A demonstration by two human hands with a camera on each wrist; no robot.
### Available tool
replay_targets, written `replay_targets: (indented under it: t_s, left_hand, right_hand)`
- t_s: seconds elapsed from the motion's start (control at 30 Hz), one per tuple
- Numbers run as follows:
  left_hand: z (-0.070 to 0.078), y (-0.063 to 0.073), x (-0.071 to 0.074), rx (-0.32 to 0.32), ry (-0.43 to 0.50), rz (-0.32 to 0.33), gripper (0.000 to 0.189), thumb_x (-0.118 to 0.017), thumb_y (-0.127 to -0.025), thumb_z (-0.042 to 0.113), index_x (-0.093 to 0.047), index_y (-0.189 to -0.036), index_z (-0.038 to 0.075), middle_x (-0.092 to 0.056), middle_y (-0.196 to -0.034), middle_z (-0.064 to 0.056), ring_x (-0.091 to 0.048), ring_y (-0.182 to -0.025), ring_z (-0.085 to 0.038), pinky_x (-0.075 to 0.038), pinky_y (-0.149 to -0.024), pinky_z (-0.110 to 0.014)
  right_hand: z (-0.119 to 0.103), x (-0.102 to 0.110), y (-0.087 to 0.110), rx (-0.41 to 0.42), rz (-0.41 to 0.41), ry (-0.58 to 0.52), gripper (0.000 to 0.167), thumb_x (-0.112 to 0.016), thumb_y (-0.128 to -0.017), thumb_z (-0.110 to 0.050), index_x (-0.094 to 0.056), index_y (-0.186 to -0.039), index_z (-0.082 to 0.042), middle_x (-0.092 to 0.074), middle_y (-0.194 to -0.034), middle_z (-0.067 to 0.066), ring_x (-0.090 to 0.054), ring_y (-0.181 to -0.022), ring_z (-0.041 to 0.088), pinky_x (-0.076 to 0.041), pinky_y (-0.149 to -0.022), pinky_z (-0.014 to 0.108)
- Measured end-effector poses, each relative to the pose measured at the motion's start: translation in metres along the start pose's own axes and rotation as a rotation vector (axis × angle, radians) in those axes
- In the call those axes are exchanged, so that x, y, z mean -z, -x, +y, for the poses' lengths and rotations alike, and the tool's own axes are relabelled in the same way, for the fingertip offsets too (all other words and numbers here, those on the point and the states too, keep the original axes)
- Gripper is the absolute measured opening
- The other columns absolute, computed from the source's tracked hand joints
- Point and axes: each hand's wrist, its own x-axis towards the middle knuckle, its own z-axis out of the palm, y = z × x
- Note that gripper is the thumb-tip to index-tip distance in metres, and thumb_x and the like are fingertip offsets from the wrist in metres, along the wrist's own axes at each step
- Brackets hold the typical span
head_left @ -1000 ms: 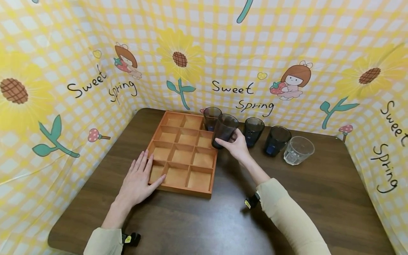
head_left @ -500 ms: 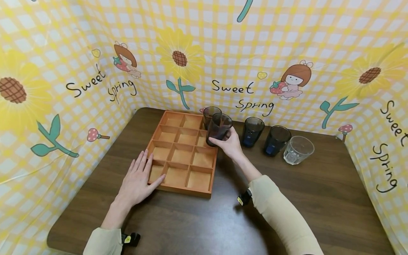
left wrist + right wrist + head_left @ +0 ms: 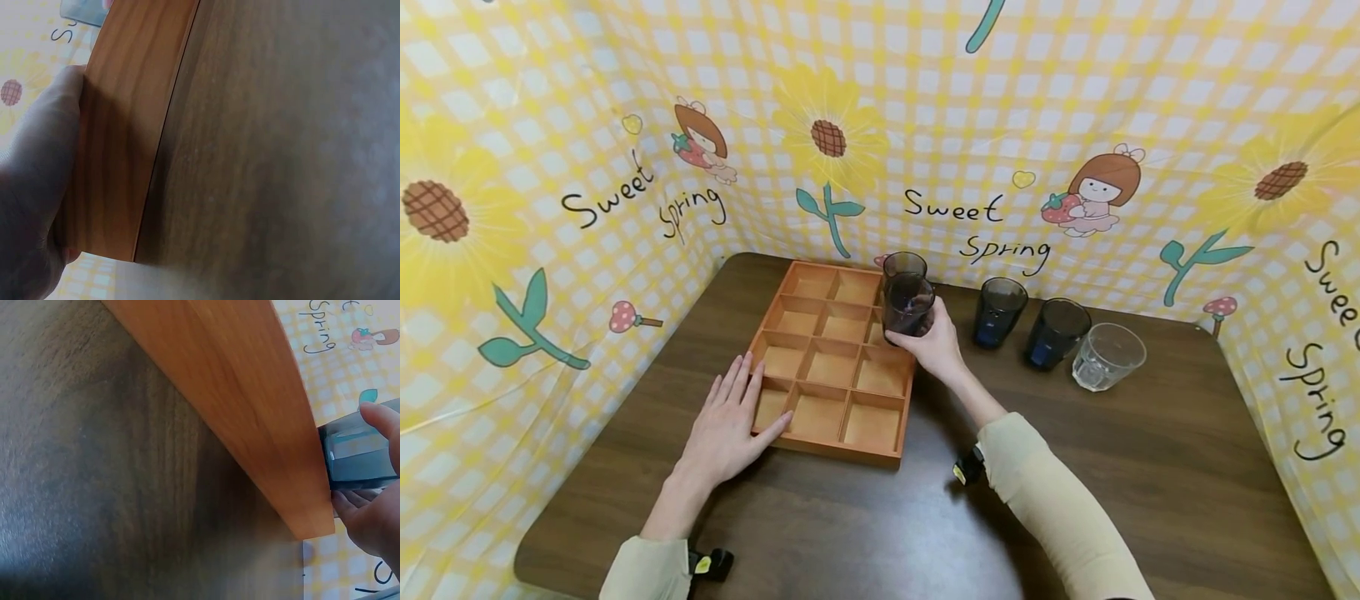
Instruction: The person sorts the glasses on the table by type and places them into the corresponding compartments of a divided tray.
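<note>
A dark tinted drinking glass [image 3: 907,312] is gripped by my right hand [image 3: 937,342], thumb on the near side. It is upright over the right column of a wooden compartment tray [image 3: 850,454], second row from the back. In the right wrist view the base of the glass [image 3: 356,453] is right at the tray's rim [image 3: 250,406]. Directly behind, partly hidden by the held one, another dark glass [image 3: 905,264] occupies the back right compartment. My left hand [image 3: 726,425] rests on the tray's near left corner, fingers straight along its side and thumb across the front rim.
To the right of the tray stand two more dark glasses, one [image 3: 1002,312] beside the other [image 3: 1057,333]. A clear glass [image 3: 1107,358] ends that row. Patterned yellow cloth [image 3: 850,100] rises behind the dark wooden table [image 3: 820,533] and at its sides.
My right hand has carried the dark glass left, from beside the tray to over its right column, and then slightly lower. My left hand stays on the tray corner.
</note>
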Motion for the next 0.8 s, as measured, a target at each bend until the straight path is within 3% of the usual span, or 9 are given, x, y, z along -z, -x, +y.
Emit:
replay_targets:
  t_s: [0.17, 0.27, 0.47, 0.57, 0.67, 0.8]
  left_hand:
    - [0.0, -0.001, 0.0, -0.001, -0.003, 0.008, 0.104, -0.057, -0.107, 0.067, -0.017, -0.176, 0.001, -0.008, -0.185, -0.023, -0.011, -0.173, -0.043, -0.016, -0.137, -0.068]
    - [-0.001, -0.001, 0.0, -0.005, -0.005, 0.011, 0.103, -0.057, -0.106, 0.067, -0.018, -0.175, 0.0, -0.008, -0.185, -0.023, -0.011, -0.173, -0.043, -0.017, -0.137, -0.068]
    - [-0.001, 0.0, -0.002, -0.01, -0.011, 0.019, 0.103, -0.058, -0.106, 0.066, -0.019, -0.175, 0.0, -0.009, -0.185, -0.023, -0.012, -0.173, -0.044, -0.018, -0.137, -0.068]
    - [-0.002, 0.0, -0.002, -0.01, -0.007, 0.019, 0.103, -0.058, -0.106, 0.066, -0.018, -0.175, 0.0, -0.009, -0.185, -0.023, -0.011, -0.173, -0.044, -0.017, -0.137, -0.068]
    - [-0.002, 0.0, -0.002, -0.008, -0.003, 0.018, 0.103, -0.058, -0.106, 0.066, -0.018, -0.175, 0.0, -0.008, -0.185, -0.023, -0.011, -0.173, -0.044, -0.017, -0.137, -0.068]
    - [-0.001, -0.001, -0.002, -0.008, 0.0, 0.022, 0.103, -0.058, -0.106, 0.066, -0.019, -0.175, 0.0, -0.009, -0.185, -0.023, -0.011, -0.173, -0.044, -0.017, -0.137, -0.068]
  right_hand:
    - [0.002, -0.002, 0.001, 0.04, 0.011, 0.119, 0.078, -0.094, -0.087, -0.018, -0.05, -0.15, -0.003, -0.071, -0.145, 0.022, -0.067, -0.138, 0.038, -0.056, -0.114, 0.054]
    - [0.007, -0.003, -0.001, 0.054, 0.013, 0.128, 0.081, -0.095, -0.085, -0.021, -0.051, -0.151, -0.002, -0.07, -0.145, 0.023, -0.067, -0.137, 0.041, -0.055, -0.114, 0.057]
    - [0.049, -0.01, -0.02, 0.122, 0.063, 0.178, 0.082, -0.1, -0.078, -0.042, -0.062, -0.143, -0.01, -0.071, -0.137, 0.012, -0.068, -0.129, 0.032, -0.056, -0.11, 0.05]
    - [0.061, -0.013, -0.024, 0.165, 0.08, 0.207, 0.081, -0.101, -0.075, -0.044, -0.065, -0.139, -0.011, -0.068, -0.135, 0.011, -0.064, -0.129, 0.033, -0.054, -0.112, 0.052]
    - [0.054, -0.013, -0.02, 0.223, 0.09, 0.224, 0.076, -0.1, -0.077, -0.042, -0.065, -0.136, -0.007, -0.065, -0.133, 0.016, -0.059, -0.129, 0.039, -0.051, -0.113, 0.057]
    - [0.046, -0.013, -0.012, 0.294, 0.129, 0.258, 0.073, -0.098, -0.079, -0.047, -0.067, -0.131, -0.008, -0.066, -0.13, 0.014, -0.056, -0.128, 0.037, -0.049, -0.113, 0.053]
